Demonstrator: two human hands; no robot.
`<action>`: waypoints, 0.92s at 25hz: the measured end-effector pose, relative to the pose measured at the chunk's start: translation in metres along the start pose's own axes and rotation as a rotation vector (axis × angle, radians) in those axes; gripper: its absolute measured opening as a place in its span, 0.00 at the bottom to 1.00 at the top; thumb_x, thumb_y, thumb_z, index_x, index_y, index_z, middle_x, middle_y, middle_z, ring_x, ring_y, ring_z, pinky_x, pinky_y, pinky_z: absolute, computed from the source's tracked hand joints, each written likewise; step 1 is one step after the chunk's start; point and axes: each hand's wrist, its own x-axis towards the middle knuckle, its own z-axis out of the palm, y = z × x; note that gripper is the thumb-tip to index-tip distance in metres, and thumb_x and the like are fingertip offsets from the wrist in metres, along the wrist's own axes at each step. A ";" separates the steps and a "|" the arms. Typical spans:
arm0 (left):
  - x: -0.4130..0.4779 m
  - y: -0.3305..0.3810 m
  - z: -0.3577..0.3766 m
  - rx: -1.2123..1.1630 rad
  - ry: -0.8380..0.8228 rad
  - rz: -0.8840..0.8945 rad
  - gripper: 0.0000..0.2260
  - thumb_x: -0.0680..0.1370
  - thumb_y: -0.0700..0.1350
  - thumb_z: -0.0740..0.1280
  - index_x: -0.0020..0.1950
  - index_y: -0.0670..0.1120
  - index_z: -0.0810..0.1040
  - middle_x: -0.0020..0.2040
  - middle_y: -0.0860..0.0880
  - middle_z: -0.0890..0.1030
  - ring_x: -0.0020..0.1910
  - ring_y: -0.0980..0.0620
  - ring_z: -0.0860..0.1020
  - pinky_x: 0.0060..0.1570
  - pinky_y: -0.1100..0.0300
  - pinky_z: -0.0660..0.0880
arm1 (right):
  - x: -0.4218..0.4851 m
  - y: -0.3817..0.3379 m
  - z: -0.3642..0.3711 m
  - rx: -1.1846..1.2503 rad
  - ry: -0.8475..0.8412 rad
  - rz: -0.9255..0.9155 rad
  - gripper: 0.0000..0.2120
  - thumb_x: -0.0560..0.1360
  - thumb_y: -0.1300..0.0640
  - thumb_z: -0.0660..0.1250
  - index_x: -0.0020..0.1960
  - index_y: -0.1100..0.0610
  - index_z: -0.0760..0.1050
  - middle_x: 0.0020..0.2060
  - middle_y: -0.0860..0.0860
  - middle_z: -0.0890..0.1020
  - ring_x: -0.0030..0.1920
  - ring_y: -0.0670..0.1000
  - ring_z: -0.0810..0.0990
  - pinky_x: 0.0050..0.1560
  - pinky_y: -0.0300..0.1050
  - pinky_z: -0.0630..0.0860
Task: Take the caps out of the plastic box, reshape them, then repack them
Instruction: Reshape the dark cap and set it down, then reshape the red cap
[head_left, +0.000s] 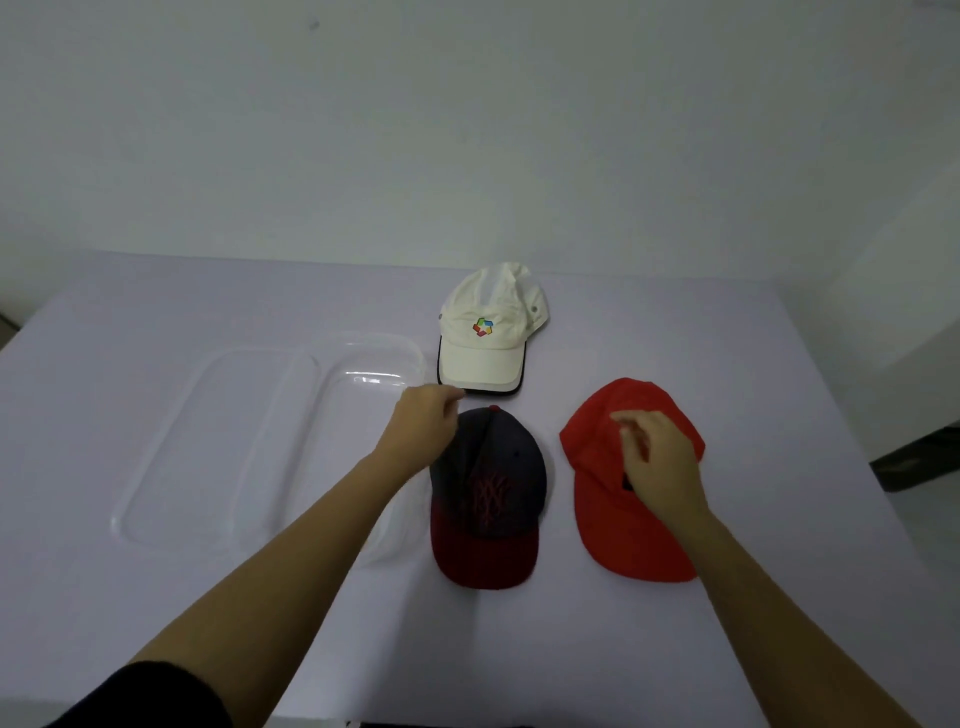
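Black sleeve (156, 696) at bottom left, both bare forearms reached out over the table (519, 649).

- Left hand (423, 421): curled, knuckles up, between the navy cap (488, 499) crown and the white cap (485, 338) brim. Fingertips hidden, couldn't tell if it held anything.
- Right hand (657, 462): fingers loosely bent over the red cap (623, 530) crown, no fabric visibly pinched.
- All three caps sat out of the box on the table, long axes near-to-far, brims toward the camera; the red one skewed slightly right.
- Clear plastic box (374, 358) lay left of the caps, its clear lid (208, 447) further left.
- Pale tabletop, plain white wall (467, 130), dark floor (914, 457) at right.
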 end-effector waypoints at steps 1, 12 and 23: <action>-0.010 0.011 0.010 -0.040 -0.013 0.047 0.13 0.79 0.38 0.59 0.59 0.39 0.79 0.53 0.40 0.82 0.49 0.45 0.81 0.57 0.56 0.75 | -0.017 0.016 -0.006 0.021 0.025 0.032 0.14 0.74 0.71 0.60 0.55 0.61 0.77 0.52 0.57 0.79 0.53 0.56 0.78 0.56 0.46 0.73; -0.079 0.076 0.202 0.257 -0.358 0.103 0.38 0.76 0.42 0.66 0.76 0.38 0.44 0.76 0.35 0.45 0.75 0.35 0.52 0.71 0.41 0.58 | -0.120 0.118 0.007 -0.176 -0.384 0.306 0.30 0.66 0.65 0.62 0.68 0.71 0.63 0.62 0.69 0.74 0.59 0.66 0.78 0.55 0.59 0.75; -0.077 0.093 0.179 0.111 -0.085 0.383 0.45 0.74 0.39 0.68 0.74 0.49 0.34 0.75 0.41 0.48 0.74 0.38 0.56 0.67 0.46 0.68 | -0.096 0.099 -0.061 -0.112 -0.179 0.118 0.29 0.75 0.52 0.51 0.74 0.52 0.45 0.76 0.53 0.56 0.74 0.53 0.59 0.71 0.53 0.64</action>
